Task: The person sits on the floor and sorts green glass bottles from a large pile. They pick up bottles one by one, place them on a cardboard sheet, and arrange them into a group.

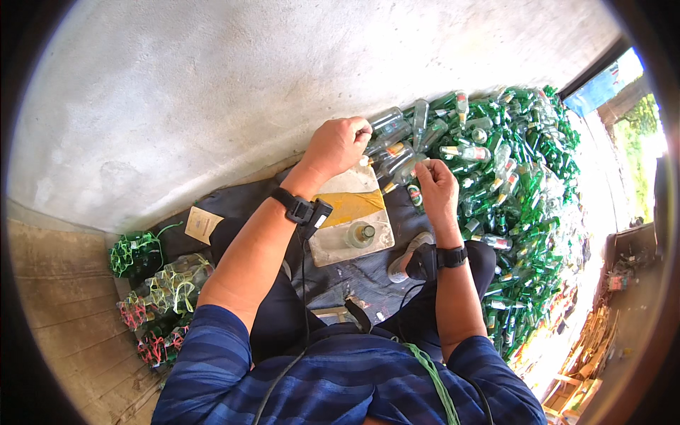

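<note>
My left hand (338, 146) is closed above the far end of a pale board (333, 244), its fingertips beside a clear glass bottle (387, 119). Whether those fingers grip a bottle is hidden. Lower and to the right, my right hand (439, 190) has thumb and fingers pressed together next to clear bottles at the pile's near edge; what they pinch cannot be made out. A clear bottle (361, 234) stands upright on the board, its mouth toward me. Across the board's middle runs a yellow-brown patch (350, 208).
A large heap of green and clear bottles (524, 177) spreads along the right. At left lie bottle bundles tied with coloured cord (180, 287), near a tan card (202, 224). A white wall (212, 92) rises behind. Green strands (432, 375) hang over my front.
</note>
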Motion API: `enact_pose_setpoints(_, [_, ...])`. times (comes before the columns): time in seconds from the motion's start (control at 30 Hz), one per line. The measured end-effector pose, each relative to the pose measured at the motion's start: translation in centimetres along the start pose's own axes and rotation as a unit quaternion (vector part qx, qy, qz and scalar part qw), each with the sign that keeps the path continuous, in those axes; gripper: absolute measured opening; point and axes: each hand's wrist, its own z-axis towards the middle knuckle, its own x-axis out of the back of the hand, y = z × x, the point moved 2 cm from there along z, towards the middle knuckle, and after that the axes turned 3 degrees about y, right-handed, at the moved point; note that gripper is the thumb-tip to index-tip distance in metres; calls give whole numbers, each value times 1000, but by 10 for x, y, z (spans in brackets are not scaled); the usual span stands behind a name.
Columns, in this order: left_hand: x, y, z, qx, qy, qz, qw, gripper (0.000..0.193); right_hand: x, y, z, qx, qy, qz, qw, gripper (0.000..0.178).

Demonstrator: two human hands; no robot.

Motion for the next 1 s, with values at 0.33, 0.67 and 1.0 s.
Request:
enact_pose_setpoints(0.33, [-2,-14,-26,108,-364,164,911,33,2,52,10,-50,-6,8,999,23])
enact_pose_setpoints(0.67, [-4,-32,-27,55,-308,160,936,34,-5,108,13,-242,-47,151,957,21])
enact_pose_setpoints(1.0, [-3,-31,-24,61,-300,125,944,32,-22,185,9,-362,-58,212,906,15])
